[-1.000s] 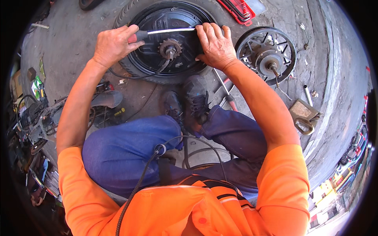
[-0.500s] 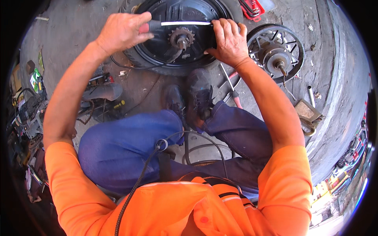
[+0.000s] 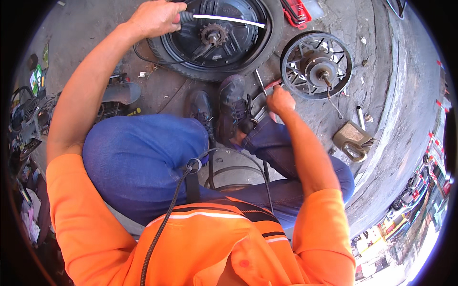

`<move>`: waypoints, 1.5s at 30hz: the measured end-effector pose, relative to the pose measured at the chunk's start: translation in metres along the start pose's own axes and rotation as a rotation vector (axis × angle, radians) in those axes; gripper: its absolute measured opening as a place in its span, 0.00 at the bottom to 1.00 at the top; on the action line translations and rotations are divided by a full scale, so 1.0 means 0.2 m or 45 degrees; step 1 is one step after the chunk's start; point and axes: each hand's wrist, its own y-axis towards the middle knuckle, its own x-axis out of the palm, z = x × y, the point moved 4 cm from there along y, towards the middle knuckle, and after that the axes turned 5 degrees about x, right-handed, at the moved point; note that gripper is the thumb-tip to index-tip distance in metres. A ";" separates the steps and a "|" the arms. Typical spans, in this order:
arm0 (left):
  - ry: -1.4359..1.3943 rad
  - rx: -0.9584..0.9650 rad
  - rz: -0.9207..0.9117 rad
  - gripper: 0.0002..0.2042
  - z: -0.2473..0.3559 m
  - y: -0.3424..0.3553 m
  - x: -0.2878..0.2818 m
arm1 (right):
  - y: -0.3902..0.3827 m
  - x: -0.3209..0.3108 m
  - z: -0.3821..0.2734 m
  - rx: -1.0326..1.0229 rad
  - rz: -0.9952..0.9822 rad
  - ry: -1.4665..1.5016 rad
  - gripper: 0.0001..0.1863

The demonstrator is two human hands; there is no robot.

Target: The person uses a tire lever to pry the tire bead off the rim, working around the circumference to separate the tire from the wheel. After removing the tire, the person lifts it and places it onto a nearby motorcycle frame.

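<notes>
My left hand (image 3: pixel 160 18) is closed on the handle of a long tool (image 3: pixel 229 19). Its red end and dark ribbed collar show past my fingers, and its thin bright shaft reaches over the large hub-motor wheel (image 3: pixel 210 62). A toothed sprocket (image 3: pixel 213 35) sits on that wheel's axle. Over the floor by my shoe, my right hand (image 3: pixel 280 100) is curled among the hand tools; its fingertips are hidden. A red handle (image 3: pixel 273 84) lies against it, and beside that is a screwdriver's bright shaft (image 3: pixel 259 80).
To the right lies a smaller spoked wheel (image 3: pixel 317 65) with a hub motor. A red case of hex keys (image 3: pixel 296 13) is at the top. A metal block with a ring (image 3: pixel 353 139) and a short tube (image 3: pixel 360 117) rest farther right. Assorted parts (image 3: pixel 28 114) crowd the left side.
My right hand has let go of the shaft's far end and moved down to the floor tools. The left hand still holds the handle. The view has shifted somewhat.
</notes>
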 end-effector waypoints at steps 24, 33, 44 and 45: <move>-0.189 -0.142 -0.172 0.18 0.10 -0.07 -0.02 | 0.13 0.24 0.02 0.555 0.259 0.492 0.52; -0.237 -0.115 -0.088 0.16 0.06 -0.07 0.02 | 0.04 0.25 0.04 0.064 0.393 0.543 0.25; -0.085 -0.080 -0.273 0.13 0.08 -0.02 -0.10 | -0.05 -0.43 0.07 -0.388 -0.036 0.972 0.21; -0.094 -0.074 -0.294 0.12 0.09 -0.02 -0.13 | -0.07 -0.46 0.07 -0.306 -0.364 1.157 0.21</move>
